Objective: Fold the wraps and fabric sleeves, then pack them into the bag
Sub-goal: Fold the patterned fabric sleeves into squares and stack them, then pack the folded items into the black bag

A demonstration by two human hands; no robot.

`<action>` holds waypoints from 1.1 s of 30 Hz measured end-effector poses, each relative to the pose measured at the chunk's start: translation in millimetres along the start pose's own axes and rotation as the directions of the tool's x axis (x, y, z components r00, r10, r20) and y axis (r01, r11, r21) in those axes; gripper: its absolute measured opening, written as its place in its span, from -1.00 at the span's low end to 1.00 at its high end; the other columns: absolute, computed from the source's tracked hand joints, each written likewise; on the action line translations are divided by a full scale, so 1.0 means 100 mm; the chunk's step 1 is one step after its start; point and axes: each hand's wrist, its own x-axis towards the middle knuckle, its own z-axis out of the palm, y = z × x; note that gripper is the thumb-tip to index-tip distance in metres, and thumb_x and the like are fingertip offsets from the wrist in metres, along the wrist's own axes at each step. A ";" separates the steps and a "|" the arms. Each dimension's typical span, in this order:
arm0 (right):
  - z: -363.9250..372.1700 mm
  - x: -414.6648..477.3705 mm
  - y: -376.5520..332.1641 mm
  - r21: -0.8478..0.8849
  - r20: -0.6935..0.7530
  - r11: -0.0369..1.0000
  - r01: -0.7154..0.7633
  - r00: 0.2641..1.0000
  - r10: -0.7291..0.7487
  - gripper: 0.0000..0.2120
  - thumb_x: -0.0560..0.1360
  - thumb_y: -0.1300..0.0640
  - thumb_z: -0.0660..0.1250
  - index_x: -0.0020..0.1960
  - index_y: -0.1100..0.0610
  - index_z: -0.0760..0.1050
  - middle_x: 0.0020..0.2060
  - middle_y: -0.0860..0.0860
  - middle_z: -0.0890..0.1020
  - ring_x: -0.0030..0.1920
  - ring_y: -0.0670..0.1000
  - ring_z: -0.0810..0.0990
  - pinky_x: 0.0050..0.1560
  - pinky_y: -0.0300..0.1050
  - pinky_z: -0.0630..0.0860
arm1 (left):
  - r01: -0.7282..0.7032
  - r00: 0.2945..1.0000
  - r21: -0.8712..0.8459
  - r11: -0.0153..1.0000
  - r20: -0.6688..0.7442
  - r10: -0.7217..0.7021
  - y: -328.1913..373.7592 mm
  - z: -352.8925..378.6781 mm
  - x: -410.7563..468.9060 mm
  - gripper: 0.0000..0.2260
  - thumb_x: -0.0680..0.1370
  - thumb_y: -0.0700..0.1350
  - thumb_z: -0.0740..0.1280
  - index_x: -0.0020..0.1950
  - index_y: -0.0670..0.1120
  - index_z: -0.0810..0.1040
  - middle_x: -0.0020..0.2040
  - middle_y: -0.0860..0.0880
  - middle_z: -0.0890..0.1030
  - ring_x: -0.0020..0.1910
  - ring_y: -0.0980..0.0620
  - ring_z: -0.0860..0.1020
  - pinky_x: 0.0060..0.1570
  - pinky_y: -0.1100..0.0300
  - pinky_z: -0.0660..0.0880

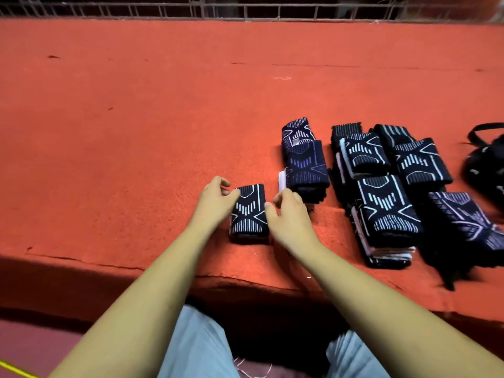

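A folded dark navy sleeve (249, 214) with white line patterns lies flat on the red carpeted surface (136, 132) near its front edge. My left hand (215, 200) sits at the sleeve's left side, thumb touching the top left corner, fingers loosely curled above it. My right hand (289, 214) is at the sleeve's right side, thumb against the edge, fingers loosely curled and off the fabric. Neither hand plainly grips the sleeve. A black bag (488, 165) lies at the far right, partly out of view.
Stacks of folded navy sleeves stand to the right: one pile (304, 165) just beyond my right hand, several more (387, 208) further right. A metal grid fence (245, 9) runs along the back. The carpet drops off at the front edge (109, 266).
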 end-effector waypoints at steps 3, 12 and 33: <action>-0.31 0.03 -0.16 0.032 0.013 0.999 0.000 1.000 -0.001 -0.90 0.55 0.12 0.30 -0.09 0.14 0.45 -0.10 0.09 0.60 -0.04 0.08 0.53 -0.12 -0.18 0.24 | -0.057 0.998 0.034 0.998 -0.039 0.058 0.27 -0.12 0.00 -0.82 0.56 -0.12 0.35 0.12 -0.16 0.54 0.00 -0.05 0.59 -0.03 0.03 0.50 -0.07 0.26 0.31; -1.52 0.42 -0.15 0.008 -0.134 0.999 -0.053 0.990 0.053 -0.84 0.55 0.10 0.27 -0.10 0.18 0.52 -0.21 0.02 0.60 -0.11 0.08 0.56 -0.06 -0.07 0.46 | -0.256 0.967 0.041 0.966 0.021 0.255 1.29 0.14 -0.01 -0.90 0.54 -0.15 0.33 -0.01 -0.14 0.59 -0.11 0.00 0.62 -0.07 0.01 0.54 -0.13 0.21 0.35; -2.76 2.42 1.31 0.156 -0.052 0.868 -0.471 0.874 0.483 -0.83 0.55 0.13 0.29 -0.20 0.15 0.51 -0.31 0.08 0.59 -0.24 0.13 0.59 -0.06 0.11 0.57 | -0.267 0.899 0.062 0.962 0.375 0.226 2.72 1.86 1.49 -0.94 0.54 -0.15 0.31 -0.10 -0.01 0.55 -0.27 0.11 0.57 -0.32 0.21 0.46 -0.35 0.45 0.32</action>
